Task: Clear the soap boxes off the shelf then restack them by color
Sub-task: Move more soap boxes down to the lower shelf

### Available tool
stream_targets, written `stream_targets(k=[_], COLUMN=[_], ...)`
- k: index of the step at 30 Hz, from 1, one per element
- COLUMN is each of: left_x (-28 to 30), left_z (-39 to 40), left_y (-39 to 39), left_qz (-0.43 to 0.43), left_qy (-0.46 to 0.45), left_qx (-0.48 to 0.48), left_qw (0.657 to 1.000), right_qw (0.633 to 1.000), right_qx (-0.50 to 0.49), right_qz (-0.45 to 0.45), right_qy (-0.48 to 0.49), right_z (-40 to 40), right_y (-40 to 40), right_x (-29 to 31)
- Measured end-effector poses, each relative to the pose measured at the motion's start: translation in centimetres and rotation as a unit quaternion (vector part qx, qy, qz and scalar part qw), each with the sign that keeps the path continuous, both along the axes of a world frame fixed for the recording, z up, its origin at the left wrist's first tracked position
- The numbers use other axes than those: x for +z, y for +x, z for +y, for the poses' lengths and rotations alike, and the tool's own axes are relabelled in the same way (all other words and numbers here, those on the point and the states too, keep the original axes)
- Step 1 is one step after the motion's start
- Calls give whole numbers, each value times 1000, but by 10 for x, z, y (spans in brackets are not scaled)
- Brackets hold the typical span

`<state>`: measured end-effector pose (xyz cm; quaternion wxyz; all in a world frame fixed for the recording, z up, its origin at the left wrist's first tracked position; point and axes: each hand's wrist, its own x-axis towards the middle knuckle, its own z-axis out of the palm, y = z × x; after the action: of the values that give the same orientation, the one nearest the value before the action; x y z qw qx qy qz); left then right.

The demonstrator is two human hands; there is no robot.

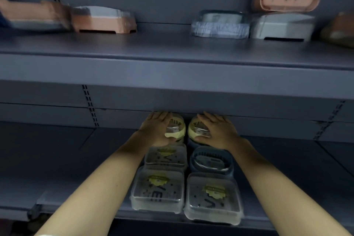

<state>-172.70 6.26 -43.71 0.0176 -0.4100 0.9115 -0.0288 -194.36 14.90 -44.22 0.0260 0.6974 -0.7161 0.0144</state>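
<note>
Here, each hand grasps 1 yellow box: left hand (156,130) the left box (175,127), right hand (218,132) the right box (195,129); labels unreadable.

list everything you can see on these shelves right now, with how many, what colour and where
Yellow boxes: 2, pale yellow, back of lower shelf, one under each hand.
Clear boxes: 3, transparent grey, lower shelf, two in front, one behind on the left.
Blue box: 1, dark blue, lower shelf, right column, middle.
Pink boxes: about 3, salmon, upper shelf; one stands propped at right.
White boxes: about 2, upper shelf right, blurred.
Upper shelf: grey.
Lower shelf: grey.
Left hand: on the left yellow box.
Right hand: on the right yellow box.
</note>
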Motion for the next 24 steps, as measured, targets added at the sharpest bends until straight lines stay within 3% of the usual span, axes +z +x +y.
stream_targets(k=[8, 13, 24], left_x=[46, 91, 185], left_z=[65, 124, 209], left_y=[19, 52, 143], left_qz=[30, 13, 5], left_qy=[104, 183, 131], left_qx=[-51, -34, -74], left_qw=[993, 982, 989], right_qw=[998, 991, 993], right_qx=[36, 7, 53], right_qz=[-51, -95, -97], right_qy=[9, 92, 52], right_z=[67, 124, 210], right_y=[32, 70, 167], right_x=[52, 91, 183])
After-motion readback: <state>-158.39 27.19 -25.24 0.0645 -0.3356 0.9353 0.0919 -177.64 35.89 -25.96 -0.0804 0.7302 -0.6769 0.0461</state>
